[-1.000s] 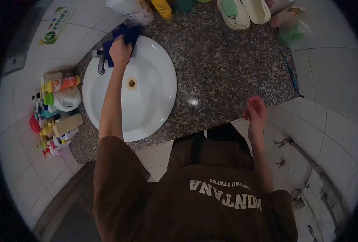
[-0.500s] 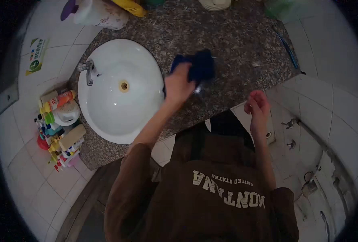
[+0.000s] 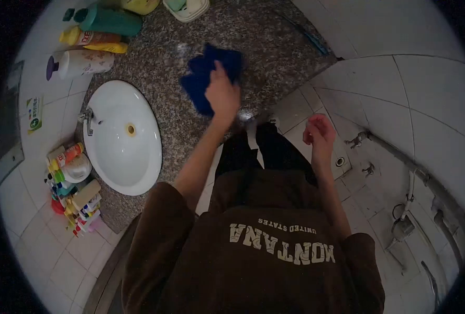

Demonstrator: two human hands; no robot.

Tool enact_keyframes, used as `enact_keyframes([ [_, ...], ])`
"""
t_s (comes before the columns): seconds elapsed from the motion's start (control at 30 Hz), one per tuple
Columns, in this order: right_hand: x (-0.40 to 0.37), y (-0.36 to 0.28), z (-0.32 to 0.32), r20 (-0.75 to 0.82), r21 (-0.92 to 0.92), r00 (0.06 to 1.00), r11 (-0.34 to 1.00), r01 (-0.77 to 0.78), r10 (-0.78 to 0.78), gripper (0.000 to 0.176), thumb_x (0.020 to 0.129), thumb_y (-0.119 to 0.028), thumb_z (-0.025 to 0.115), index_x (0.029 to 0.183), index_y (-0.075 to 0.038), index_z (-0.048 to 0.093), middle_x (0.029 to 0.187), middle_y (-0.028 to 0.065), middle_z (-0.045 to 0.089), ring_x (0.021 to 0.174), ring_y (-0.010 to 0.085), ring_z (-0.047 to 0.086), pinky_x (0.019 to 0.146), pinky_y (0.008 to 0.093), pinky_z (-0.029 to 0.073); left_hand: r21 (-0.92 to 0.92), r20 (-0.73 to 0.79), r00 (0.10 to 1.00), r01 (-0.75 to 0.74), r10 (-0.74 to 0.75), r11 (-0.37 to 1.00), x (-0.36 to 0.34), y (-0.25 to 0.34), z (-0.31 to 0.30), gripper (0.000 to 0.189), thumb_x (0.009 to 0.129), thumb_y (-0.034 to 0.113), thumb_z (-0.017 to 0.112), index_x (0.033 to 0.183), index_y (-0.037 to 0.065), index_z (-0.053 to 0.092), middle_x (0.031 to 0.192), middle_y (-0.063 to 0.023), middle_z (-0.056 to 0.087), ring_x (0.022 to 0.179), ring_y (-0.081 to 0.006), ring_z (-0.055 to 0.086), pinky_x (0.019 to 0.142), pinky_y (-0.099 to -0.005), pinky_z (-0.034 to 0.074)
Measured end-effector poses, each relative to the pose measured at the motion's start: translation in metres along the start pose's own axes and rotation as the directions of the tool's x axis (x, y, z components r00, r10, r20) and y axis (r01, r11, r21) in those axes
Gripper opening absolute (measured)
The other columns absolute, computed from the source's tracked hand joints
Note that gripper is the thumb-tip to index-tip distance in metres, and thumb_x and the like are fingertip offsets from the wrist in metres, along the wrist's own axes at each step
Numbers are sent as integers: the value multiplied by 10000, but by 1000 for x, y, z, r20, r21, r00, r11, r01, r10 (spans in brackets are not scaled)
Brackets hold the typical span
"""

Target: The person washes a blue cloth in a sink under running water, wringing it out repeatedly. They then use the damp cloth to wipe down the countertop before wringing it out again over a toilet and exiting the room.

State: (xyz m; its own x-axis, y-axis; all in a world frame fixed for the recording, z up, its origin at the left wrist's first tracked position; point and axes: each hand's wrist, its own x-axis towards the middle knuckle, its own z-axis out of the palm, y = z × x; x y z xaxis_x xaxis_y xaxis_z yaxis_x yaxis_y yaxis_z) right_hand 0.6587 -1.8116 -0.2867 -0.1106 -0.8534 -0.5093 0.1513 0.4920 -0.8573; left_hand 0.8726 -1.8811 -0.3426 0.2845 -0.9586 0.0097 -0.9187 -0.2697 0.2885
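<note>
A dark blue cloth [image 3: 197,83] lies spread on the speckled stone countertop [image 3: 164,78], to the right of the sink. My left hand [image 3: 223,94] presses on it from above, with the index finger stretched over the fabric and the other fingers bent into it. Part of the cloth is hidden beneath that hand. Away from the counter, my right hand [image 3: 319,131] hangs in the air over the tiled floor. Its fingers curl inward, and nothing shows in them.
Left of the cloth is the white sink [image 3: 148,162] with a metal tap [image 3: 87,121]. Bottles, including a white pump bottle [image 3: 86,64] and a green bottle [image 3: 112,22], line the far left. A soap dish [image 3: 190,11] and toothbrush-like blue stick [image 3: 313,42] lie farther back. Pipes [image 3: 400,157] run along the right wall.
The view has shifted, bringing more bottles into sight. My left hand has slid the blue cloth farther along the counter, away from the sink, and the cloth is more spread out. My right hand stays curled.
</note>
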Motion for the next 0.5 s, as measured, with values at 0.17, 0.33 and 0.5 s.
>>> enact_keyframes([
  [0.17, 2, -15, -52, -106, 50, 989, 992, 113, -107, 51, 777, -40, 479, 827, -36, 485, 603, -4, 452, 482, 69, 381, 430, 209, 303, -43, 228, 948, -219, 223, 975, -35, 75, 6, 716, 612, 130, 647, 1242, 42, 317, 947, -172, 510, 630, -266, 553, 488, -345, 441],
  [0.33, 8, -15, -73, -148, 55, 986, 994, 90, -81, 22, 774, -63, 488, 786, -73, 474, 623, -25, 415, 475, 66, 361, 429, 200, 260, 44, -38, 986, -161, 163, 986, 35, 35, -26, 601, 631, 120, 600, 1173, 5, 370, 916, -152, 495, 704, -293, 552, 572, -389, 456],
  [0.5, 5, -19, -72, -117, 87, 991, 993, 76, -65, 28, 769, -55, 488, 791, -70, 479, 629, -20, 415, 480, 65, 365, 432, 197, 271, 121, -151, 979, -115, 133, 986, 101, 47, 25, 438, 661, 120, 569, 1065, -15, 468, 825, -130, 526, 656, -261, 560, 538, -360, 465],
])
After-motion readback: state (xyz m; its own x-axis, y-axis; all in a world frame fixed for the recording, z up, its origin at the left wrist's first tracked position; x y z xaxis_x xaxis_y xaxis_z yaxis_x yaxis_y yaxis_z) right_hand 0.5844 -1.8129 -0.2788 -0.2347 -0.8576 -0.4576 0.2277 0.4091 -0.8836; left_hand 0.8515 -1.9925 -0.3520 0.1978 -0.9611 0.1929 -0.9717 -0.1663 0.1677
